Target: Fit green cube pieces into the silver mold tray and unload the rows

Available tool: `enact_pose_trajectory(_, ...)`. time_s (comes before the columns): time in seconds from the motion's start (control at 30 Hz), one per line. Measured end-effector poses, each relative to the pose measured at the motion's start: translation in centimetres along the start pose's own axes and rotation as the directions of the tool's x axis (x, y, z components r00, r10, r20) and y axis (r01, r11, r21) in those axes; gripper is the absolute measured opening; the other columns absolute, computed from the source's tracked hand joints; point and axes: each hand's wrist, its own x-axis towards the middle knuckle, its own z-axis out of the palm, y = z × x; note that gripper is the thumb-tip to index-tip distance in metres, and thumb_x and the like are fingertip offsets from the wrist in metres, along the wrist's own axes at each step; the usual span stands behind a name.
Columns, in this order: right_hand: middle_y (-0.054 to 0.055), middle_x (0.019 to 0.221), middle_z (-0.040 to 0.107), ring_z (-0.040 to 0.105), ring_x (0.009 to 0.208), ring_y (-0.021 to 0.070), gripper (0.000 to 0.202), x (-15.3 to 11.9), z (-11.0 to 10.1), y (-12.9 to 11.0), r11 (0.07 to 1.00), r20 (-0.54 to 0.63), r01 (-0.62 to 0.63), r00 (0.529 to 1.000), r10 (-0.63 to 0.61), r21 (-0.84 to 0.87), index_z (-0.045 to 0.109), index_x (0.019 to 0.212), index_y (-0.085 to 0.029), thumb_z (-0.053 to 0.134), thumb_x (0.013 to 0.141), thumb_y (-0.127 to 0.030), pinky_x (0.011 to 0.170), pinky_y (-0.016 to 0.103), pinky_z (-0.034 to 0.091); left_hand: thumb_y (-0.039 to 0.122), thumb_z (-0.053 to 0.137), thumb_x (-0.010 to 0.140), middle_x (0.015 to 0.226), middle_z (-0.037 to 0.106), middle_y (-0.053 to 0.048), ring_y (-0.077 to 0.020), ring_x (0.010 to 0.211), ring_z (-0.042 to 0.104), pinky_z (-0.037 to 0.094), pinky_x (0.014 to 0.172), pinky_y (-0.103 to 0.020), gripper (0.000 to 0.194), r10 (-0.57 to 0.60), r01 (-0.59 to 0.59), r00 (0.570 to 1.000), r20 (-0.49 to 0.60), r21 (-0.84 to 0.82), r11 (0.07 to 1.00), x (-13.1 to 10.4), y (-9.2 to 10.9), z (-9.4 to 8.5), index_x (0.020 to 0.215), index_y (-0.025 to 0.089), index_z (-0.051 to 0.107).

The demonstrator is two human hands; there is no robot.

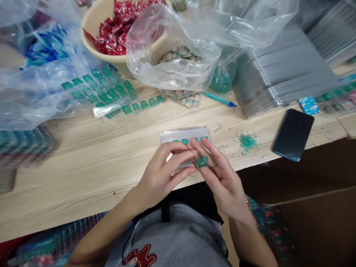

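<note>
Both of my hands meet over the near edge of the wooden table. My right hand holds a small translucent green plastic piece between its thumb and fingers. At the left end of that piece are the bent fingertips of my left hand; whether they pinch a bit of it is too small to make out. Beneath and behind the hands lies a clear shallow tray, partly covered by my fingers, with several green pieces in a row. A pile of green scraps lies right of my right hand.
A dark phone rests at the table's right edge. Behind are a blue pen, stacked clear trays, a plastic bag and a cream basin of red packets. More green pieces sit in trays to the left.
</note>
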Motion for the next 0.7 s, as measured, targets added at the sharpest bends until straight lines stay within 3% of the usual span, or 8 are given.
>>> enact_pose_trajectory(0.1, -0.008, 0.153, 0.037, 0.032, 0.143, 0.0124, 0.058, -0.2, 0.3, -0.4, 0.992, 0.105, 0.033, 0.994, -0.02, -0.125, 0.029, 0.146, -0.044, 0.042, 0.098, -0.014, 0.122, 0.038, 0.024, 0.018, 0.061, 0.091, 0.107, 0.055, -0.006, -0.0175, 0.102, 0.055, 0.049, 0.087, -0.03, 0.024, -0.024, 0.024, 1.0, -0.018, -0.002, 1.0, -0.1, 0.5, -0.1, 0.114, 0.022, 0.056)
enact_pose_trajectory(0.2, -0.007, 0.155, 0.034, 0.033, 0.143, 0.0126, 0.063, -0.2, 0.4, -0.3, 0.973, 0.169, 0.129, 0.981, -0.097, -0.192, 0.021, 0.149, -0.043, 0.038, 0.098, -0.011, 0.121, 0.037, 0.027, 0.011, 0.058, 0.091, 0.106, 0.054, -0.005, -0.0159, 0.103, 0.054, 0.047, 0.091, -0.028, 0.02, -0.045, 0.044, 0.999, -0.011, -0.052, 0.998, -0.3, 0.8, -0.2, 0.108, 0.021, 0.055)
enact_pose_trajectory(0.33, -0.003, 0.144, 0.05, 0.045, 0.136, 0.0126, 0.054, 0.0, 0.1, -0.2, 0.916, 0.135, 0.223, 0.973, -0.188, -0.334, 0.044, 0.139, -0.038, 0.047, 0.094, -0.008, 0.113, 0.031, 0.04, 0.003, 0.053, 0.09, 0.106, 0.054, -0.003, -0.0115, 0.106, 0.052, 0.042, 0.095, -0.021, 0.024, -0.098, 0.099, 0.995, 0.013, -0.193, 0.976, -0.2, 1.1, -0.3, 0.108, 0.019, 0.051)
enact_pose_trajectory(0.43, -0.001, 0.123, 0.063, 0.057, 0.119, 0.011, 0.04, 0.1, -0.4, -0.5, 0.848, 0.103, 0.287, 0.957, -0.27, -0.446, 0.061, 0.121, -0.032, 0.056, 0.089, -0.008, 0.103, 0.025, 0.048, 0.002, 0.052, 0.089, 0.104, 0.054, -0.001, -0.0091, 0.104, 0.051, 0.04, 0.095, -0.017, 0.026, -0.136, 0.144, 0.99, 0.048, -0.302, 0.942, -0.3, 1.0, -0.3, 0.108, 0.02, 0.05)
enact_pose_trajectory(0.57, -0.002, 0.097, 0.067, 0.064, 0.094, 0.0082, 0.02, 0.6, -0.9, -1.3, 0.834, 0.093, 0.295, 0.954, -0.285, -0.467, 0.066, 0.101, -0.027, 0.061, 0.088, -0.012, 0.083, 0.018, 0.054, 0.003, 0.053, 0.088, 0.103, 0.052, 0.0, -0.01, 0.1, 0.05, 0.04, 0.092, -0.019, 0.025, -0.202, 0.238, 0.971, 0.126, -0.486, 0.841, -0.8, 0.8, -0.2, 0.103, 0.023, 0.049)
enact_pose_trajectory(0.7, -0.001, 0.089, 0.067, 0.065, 0.084, 0.0077, 0.013, 1.0, -0.9, -1.7, 0.765, 0.133, 0.327, 0.942, -0.307, -0.555, 0.064, 0.094, -0.022, 0.057, 0.09, -0.012, 0.075, 0.017, 0.054, 0.003, 0.049, 0.087, 0.099, 0.051, 0.001, -0.0095, 0.094, 0.051, 0.04, 0.087, -0.019, 0.024, -0.255, 0.307, 0.951, 0.173, -0.625, 0.717, -1.1, 0.8, 0.1, 0.099, 0.024, 0.046)
